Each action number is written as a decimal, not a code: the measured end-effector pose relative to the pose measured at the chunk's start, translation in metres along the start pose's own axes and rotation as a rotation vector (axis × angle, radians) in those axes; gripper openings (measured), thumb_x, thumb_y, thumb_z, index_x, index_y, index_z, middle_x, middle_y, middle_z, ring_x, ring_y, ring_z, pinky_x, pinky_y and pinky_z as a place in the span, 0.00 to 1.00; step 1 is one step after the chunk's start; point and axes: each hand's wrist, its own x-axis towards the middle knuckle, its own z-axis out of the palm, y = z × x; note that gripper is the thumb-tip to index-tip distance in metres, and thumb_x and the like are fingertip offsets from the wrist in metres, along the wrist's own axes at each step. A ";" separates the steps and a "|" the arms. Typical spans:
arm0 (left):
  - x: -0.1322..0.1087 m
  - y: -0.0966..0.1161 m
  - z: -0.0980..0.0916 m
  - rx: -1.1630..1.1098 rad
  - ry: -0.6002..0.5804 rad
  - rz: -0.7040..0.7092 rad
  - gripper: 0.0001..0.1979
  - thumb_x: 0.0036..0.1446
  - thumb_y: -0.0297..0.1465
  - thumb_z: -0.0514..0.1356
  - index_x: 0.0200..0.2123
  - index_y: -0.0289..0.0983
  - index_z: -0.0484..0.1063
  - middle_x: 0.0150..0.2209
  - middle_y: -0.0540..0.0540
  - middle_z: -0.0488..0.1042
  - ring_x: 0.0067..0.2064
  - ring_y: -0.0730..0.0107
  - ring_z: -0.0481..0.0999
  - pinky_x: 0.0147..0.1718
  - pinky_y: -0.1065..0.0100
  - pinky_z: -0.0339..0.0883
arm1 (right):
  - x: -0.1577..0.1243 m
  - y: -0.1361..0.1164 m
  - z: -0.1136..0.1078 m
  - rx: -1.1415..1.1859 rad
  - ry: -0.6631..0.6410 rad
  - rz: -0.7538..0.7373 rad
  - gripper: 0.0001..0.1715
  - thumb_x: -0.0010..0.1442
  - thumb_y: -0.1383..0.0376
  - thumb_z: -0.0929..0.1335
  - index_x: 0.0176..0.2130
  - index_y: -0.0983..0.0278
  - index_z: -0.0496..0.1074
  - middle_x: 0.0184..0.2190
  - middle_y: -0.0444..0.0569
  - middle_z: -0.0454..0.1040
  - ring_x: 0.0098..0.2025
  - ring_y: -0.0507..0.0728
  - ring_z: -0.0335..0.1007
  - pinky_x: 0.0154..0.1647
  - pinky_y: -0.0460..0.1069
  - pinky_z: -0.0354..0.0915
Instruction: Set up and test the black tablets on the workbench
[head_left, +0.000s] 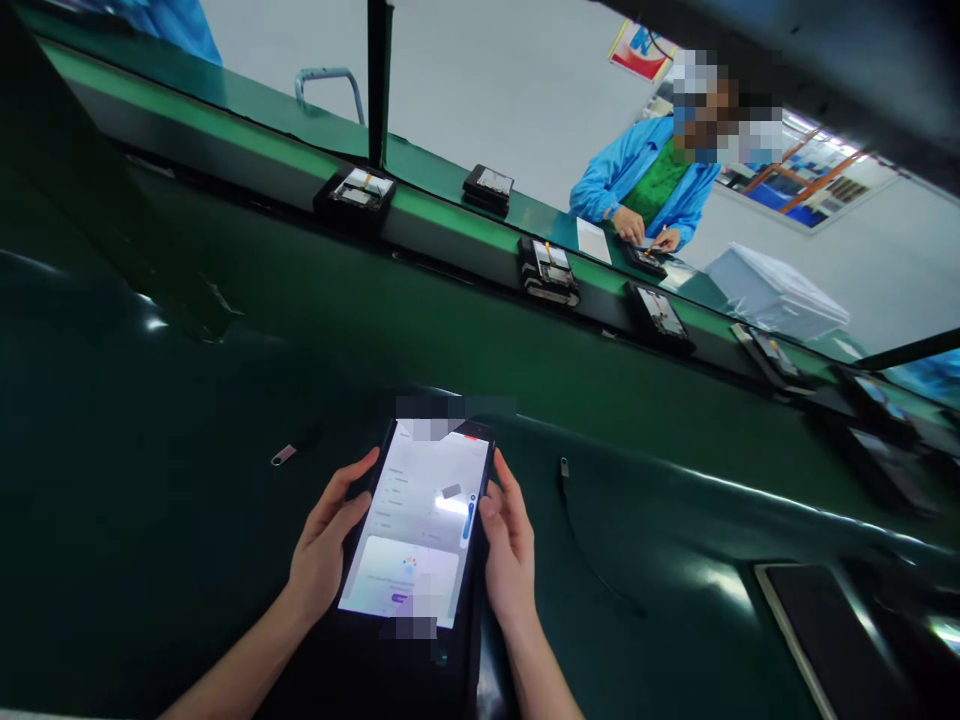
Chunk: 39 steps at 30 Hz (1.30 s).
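Note:
A dark tablet (420, 530) with a lit white screen lies low in the middle, above the green work surface (187, 480). My left hand (326, 545) grips its left edge, fingers curled round the side and thumb near the screen. My right hand (506, 540) holds the right edge the same way, with the thumb by a blue slider on the screen. Both forearms reach in from the bottom of the view.
A cable with a plug (564, 468) lies right of the tablet, a small metal piece (283, 455) to the left. A dark panel (832, 630) sits at the lower right. Several trays with devices (547, 270) ride the conveyor behind. A person in a blue coat (645, 180) works opposite.

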 end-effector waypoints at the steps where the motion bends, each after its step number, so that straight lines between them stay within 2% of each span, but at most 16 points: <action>1: 0.000 0.000 0.001 0.001 0.020 0.013 0.31 0.49 0.48 0.70 0.56 0.47 0.71 0.47 0.46 0.76 0.26 0.66 0.75 0.19 0.68 0.66 | -0.003 0.000 0.002 -0.017 -0.049 0.014 0.39 0.65 0.55 0.68 0.69 0.56 0.54 0.54 0.52 0.76 0.54 0.61 0.74 0.53 0.55 0.71; 4: 0.000 0.001 0.003 -0.011 0.089 0.057 0.32 0.48 0.49 0.70 0.55 0.46 0.72 0.54 0.46 0.73 0.35 0.62 0.78 0.24 0.68 0.70 | -0.013 -0.001 0.006 -0.139 -0.207 0.064 0.58 0.62 0.60 0.72 0.73 0.51 0.32 0.69 0.51 0.57 0.67 0.61 0.59 0.62 0.57 0.65; 6: 0.000 0.001 0.004 -0.020 0.118 0.074 0.32 0.49 0.49 0.69 0.56 0.46 0.71 0.56 0.46 0.72 0.41 0.57 0.78 0.26 0.69 0.71 | -0.018 -0.002 0.008 -0.239 -0.280 0.098 0.66 0.58 0.63 0.74 0.72 0.51 0.24 0.73 0.50 0.46 0.71 0.61 0.51 0.65 0.59 0.61; 8: 0.002 0.001 0.004 -0.023 0.132 0.074 0.33 0.49 0.49 0.69 0.57 0.46 0.69 0.57 0.46 0.71 0.45 0.53 0.78 0.24 0.69 0.70 | -0.020 -0.003 0.009 -0.298 -0.325 0.128 0.70 0.56 0.64 0.75 0.71 0.52 0.21 0.73 0.51 0.42 0.71 0.62 0.49 0.66 0.59 0.59; 15: 0.001 0.005 0.006 -0.030 0.166 0.073 0.33 0.46 0.49 0.70 0.54 0.44 0.71 0.57 0.46 0.72 0.49 0.51 0.76 0.29 0.68 0.72 | -0.019 -0.003 0.007 -0.306 -0.377 0.132 0.68 0.58 0.63 0.73 0.71 0.56 0.21 0.74 0.51 0.38 0.73 0.60 0.43 0.67 0.57 0.57; 19: 0.000 0.006 0.008 -0.025 0.184 0.064 0.35 0.44 0.50 0.71 0.53 0.42 0.70 0.52 0.45 0.75 0.44 0.52 0.78 0.27 0.68 0.71 | -0.020 -0.002 0.007 -0.326 -0.364 0.120 0.68 0.57 0.63 0.74 0.72 0.57 0.23 0.74 0.52 0.37 0.73 0.62 0.39 0.69 0.58 0.54; 24: 0.003 0.004 0.008 -0.021 0.199 0.071 0.34 0.41 0.51 0.72 0.49 0.41 0.71 0.49 0.45 0.75 0.40 0.56 0.78 0.26 0.68 0.70 | -0.019 -0.006 0.011 -0.330 -0.352 0.130 0.68 0.56 0.64 0.74 0.72 0.60 0.24 0.74 0.54 0.36 0.74 0.63 0.37 0.68 0.58 0.56; 30: 0.004 0.002 0.007 -0.011 0.205 0.095 0.32 0.42 0.51 0.71 0.47 0.41 0.72 0.50 0.45 0.74 0.40 0.57 0.77 0.26 0.69 0.69 | -0.018 -0.007 0.010 -0.323 -0.371 0.105 0.65 0.59 0.63 0.72 0.72 0.60 0.24 0.74 0.53 0.34 0.74 0.61 0.32 0.69 0.57 0.55; 34: 0.004 0.001 0.006 -0.012 0.201 0.097 0.30 0.44 0.50 0.71 0.47 0.42 0.72 0.52 0.45 0.73 0.41 0.57 0.77 0.28 0.68 0.70 | -0.018 -0.007 0.010 -0.316 -0.375 0.089 0.61 0.61 0.63 0.70 0.72 0.59 0.25 0.74 0.53 0.34 0.74 0.61 0.32 0.69 0.58 0.53; 39: 0.004 -0.001 0.004 -0.021 0.190 0.103 0.30 0.45 0.50 0.70 0.47 0.42 0.71 0.53 0.45 0.72 0.44 0.56 0.77 0.29 0.69 0.71 | -0.018 -0.003 0.011 -0.380 -0.338 0.110 0.68 0.56 0.63 0.74 0.72 0.58 0.25 0.74 0.54 0.37 0.74 0.63 0.37 0.69 0.59 0.54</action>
